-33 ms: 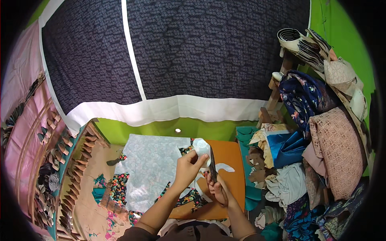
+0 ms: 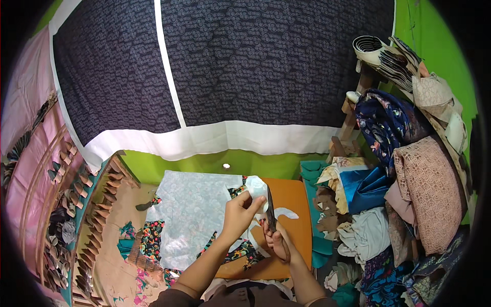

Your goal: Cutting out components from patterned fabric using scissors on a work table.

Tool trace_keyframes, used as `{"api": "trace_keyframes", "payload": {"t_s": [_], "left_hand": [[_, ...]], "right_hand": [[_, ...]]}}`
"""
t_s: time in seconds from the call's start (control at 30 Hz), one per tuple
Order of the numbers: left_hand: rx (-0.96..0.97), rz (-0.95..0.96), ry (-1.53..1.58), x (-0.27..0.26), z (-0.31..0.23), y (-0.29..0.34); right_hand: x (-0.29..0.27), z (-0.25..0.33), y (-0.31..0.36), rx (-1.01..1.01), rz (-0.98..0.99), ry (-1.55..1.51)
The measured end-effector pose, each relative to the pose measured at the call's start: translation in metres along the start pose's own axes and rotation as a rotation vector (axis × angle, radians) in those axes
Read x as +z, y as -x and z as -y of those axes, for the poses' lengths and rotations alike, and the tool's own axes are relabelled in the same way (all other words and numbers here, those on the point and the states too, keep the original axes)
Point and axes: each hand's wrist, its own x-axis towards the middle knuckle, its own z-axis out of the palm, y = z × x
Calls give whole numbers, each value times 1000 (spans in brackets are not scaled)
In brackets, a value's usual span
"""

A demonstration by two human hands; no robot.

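Note:
My left hand (image 2: 240,212) pinches a small white piece of fabric (image 2: 257,188) between thumb and fingers. My right hand (image 2: 276,243) is closed around the handles of dark scissors (image 2: 271,209), whose blades point away from me along the right edge of the white piece. Below both hands an orange board (image 2: 296,233) holds a curved white cutout (image 2: 287,213) and scraps of black floral fabric (image 2: 246,254). Left of them spreads a large pale sheet of cloth (image 2: 192,220), with floral fabric showing at its edges.
Wooden racks with rows of shoe forms (image 2: 97,220) stand on the left. Folded and bundled fabrics (image 2: 427,189) pile up on the right, beside stacked teal pieces (image 2: 319,245). A dark patterned curtain (image 2: 266,61) with white borders hangs ahead. Teal scraps (image 2: 126,240) lie at the left.

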Motion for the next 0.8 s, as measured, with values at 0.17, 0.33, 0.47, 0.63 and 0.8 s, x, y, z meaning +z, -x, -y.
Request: {"api": "trace_keyframes", "payload": {"t_s": [0.17, 0.33, 0.47, 0.63, 0.8], "left_hand": [[22, -34, 31, 3, 0, -1], [-14, -38, 7, 2, -8, 0], [31, -53, 81, 5, -10, 0], [26, -15, 0, 4, -8, 2], [109, -19, 17, 8, 5, 2]], "right_hand": [[2, 2, -1, 64, -2, -170], [10, 23, -3, 173, -55, -257], [7, 11, -2, 175, -41, -248], [1, 0, 2, 64, -13, -205], [4, 11, 1, 92, -10, -264]]}}
